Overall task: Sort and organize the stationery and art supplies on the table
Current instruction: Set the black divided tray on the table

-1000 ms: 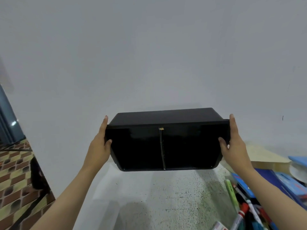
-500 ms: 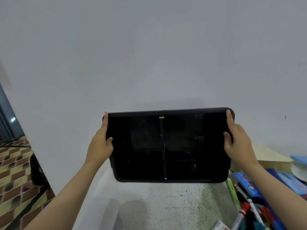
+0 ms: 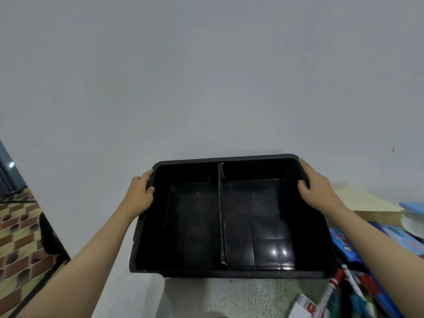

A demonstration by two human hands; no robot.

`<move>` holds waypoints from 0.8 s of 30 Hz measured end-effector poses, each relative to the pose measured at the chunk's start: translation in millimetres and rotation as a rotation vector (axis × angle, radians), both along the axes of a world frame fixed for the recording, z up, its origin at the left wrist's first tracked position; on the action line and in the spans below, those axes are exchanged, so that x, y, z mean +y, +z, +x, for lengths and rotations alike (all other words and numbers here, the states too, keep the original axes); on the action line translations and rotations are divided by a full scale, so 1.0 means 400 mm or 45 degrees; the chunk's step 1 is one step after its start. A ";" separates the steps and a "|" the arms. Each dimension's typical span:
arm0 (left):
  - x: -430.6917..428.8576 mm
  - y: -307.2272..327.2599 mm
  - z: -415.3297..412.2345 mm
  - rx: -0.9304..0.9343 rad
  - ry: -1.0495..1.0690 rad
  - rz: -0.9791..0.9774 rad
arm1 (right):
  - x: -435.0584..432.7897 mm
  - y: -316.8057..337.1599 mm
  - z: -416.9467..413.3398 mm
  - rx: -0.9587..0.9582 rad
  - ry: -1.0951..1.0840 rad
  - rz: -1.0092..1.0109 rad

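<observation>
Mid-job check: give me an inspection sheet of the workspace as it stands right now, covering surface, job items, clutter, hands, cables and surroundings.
Surface: speckled white table, bare in front of the tray.
Job's things: black tray, split by a central divider into two compartments, both empty. Whether it rests on the table cannot be told.
Clutter: markers and pens heaped at lower right; blue packets and a tan folder behind them.
Grippers: left hand grips the tray's left rim; right hand grips the right rim.
Cables: nothing seen.
Surroundings: plain grey wall behind; patterned tiled floor at left.
</observation>
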State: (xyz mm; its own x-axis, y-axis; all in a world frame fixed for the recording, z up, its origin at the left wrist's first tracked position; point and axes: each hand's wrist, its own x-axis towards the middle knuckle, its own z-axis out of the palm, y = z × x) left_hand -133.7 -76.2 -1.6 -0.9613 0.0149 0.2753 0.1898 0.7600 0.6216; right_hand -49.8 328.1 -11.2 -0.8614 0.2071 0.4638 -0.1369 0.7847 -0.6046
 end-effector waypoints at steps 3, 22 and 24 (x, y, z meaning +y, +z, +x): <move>0.010 -0.010 -0.017 -0.026 0.006 0.027 | 0.007 -0.016 -0.021 -0.079 -0.021 -0.038; 0.000 -0.112 -0.039 -0.358 -0.034 0.072 | 0.016 -0.090 -0.025 -0.548 -0.077 -0.068; -0.011 -0.107 -0.018 -0.380 -0.038 0.065 | 0.015 -0.086 -0.006 -0.596 -0.094 -0.026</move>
State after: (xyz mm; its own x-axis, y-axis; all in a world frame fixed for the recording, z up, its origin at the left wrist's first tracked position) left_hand -140.9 -80.8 -44.4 -0.9991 0.0378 -0.0179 0.0150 0.7231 0.6906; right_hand -52.2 334.2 -45.6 -0.9596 0.2804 0.0242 0.2095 0.7693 -0.6036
